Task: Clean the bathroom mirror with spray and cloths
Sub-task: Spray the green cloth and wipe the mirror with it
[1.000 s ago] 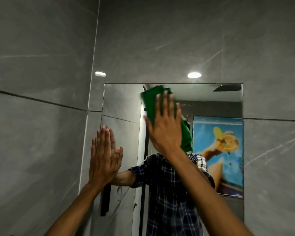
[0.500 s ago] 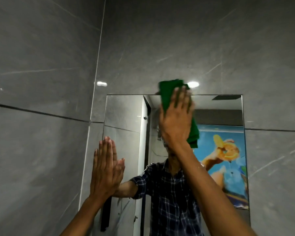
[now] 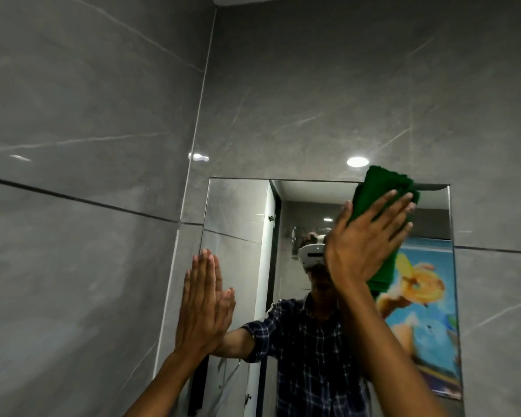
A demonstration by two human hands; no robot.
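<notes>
Now, mirror: the mirror [image 3: 238, 236] is set into the far grey tile wall [image 3: 343, 85], its top edge near the upper middle of the scene and its lower part running out of view.
Cloth: a folded green cloth [image 3: 379, 191] lies flat on the glass at the mirror's top right, its upper edge lapping just over the top edge onto the tile.
Right hand: the right hand [image 3: 364, 245] has its palm on the cloth, fingers straight and spread, pressing it to the glass rather than gripping it.
Left hand: the left hand [image 3: 205, 305] is flat against the mirror's left edge, fingers together and extended, holding nothing; it looks like a brace.
Spray: no bottle is in view.
Step in hand: judged to be wiping the upper right part of the glass.
Doing it well: keep the whole palm on the cloth so it does not bunch, overlap each pass, follow the top edge into the right corner, then work downward; lift the left palm afterwards and wipe that spot, since it may leave a print.
Reflection: a checked shirt [image 3: 310, 356] and a bright poster [image 3: 424, 311] show in the glass.
</notes>
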